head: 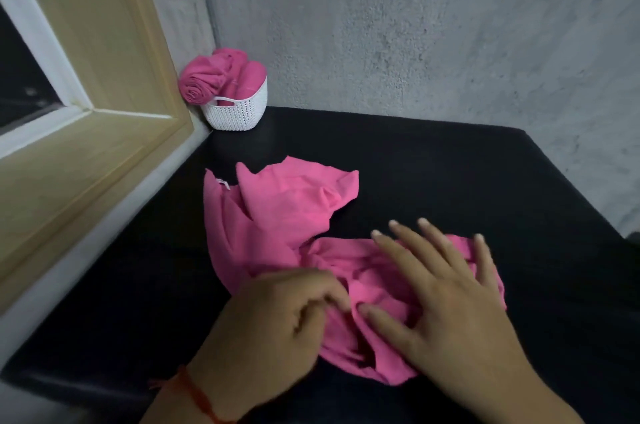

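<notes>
A crumpled pink cloth [277,215] lies on the black table [450,174], spread from the middle toward the near edge. My left hand [270,330], with a red thread on its wrist, has its fingers curled and pinches a fold of the cloth at its near part. My right hand [446,292] lies flat on the cloth's right part with its fingers spread and straight. At the far left corner stands a white basket [239,112] with several rolled pink cloths [214,77] in it.
A wooden window frame [86,153] with a white sill runs along the table's left side. Rough grey walls [415,25] close off the back and the right. Bare black tabletop lies to the right of the cloth.
</notes>
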Demonstrator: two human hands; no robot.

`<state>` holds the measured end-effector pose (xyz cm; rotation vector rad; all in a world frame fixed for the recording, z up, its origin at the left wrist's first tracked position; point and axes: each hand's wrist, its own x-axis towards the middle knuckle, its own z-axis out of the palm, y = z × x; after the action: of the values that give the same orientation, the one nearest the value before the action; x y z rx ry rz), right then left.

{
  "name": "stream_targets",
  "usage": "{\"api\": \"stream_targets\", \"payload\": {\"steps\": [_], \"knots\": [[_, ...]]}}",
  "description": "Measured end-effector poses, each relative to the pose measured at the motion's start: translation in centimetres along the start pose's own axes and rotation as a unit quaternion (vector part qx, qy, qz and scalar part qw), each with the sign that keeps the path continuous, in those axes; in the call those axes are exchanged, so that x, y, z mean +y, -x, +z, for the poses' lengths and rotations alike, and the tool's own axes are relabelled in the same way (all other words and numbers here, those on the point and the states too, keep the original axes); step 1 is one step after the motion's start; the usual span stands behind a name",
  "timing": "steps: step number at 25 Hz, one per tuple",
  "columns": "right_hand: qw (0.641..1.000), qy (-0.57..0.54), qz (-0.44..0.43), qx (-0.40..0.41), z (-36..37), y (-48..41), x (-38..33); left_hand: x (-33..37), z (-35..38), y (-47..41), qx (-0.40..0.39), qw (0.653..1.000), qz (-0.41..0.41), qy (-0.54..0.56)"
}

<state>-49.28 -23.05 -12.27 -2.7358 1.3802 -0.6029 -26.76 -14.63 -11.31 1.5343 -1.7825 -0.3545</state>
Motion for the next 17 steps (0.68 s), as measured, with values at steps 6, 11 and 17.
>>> {"api": "stream_targets", "payload": {"steps": [6, 11, 17], "knots": [[0.997, -0.05, 0.018, 0.06, 1.8, -0.2, 2.0, -5.2, -1.8, -0.2, 0.108, 0.953, -0.256, -0.125], [0.946, -0.175, 0.226, 0.156, 0.5, -0.3, 4.0, -7.7, -2.7, 0.9, -0.016, 0.955, -0.293, -0.04], [0.843, -0.271, 0.401, 0.234, -1.3, -0.6, 6.4, -8.6, -2.5, 1.1, -0.033, 0.953, -0.291, -0.078]]}}
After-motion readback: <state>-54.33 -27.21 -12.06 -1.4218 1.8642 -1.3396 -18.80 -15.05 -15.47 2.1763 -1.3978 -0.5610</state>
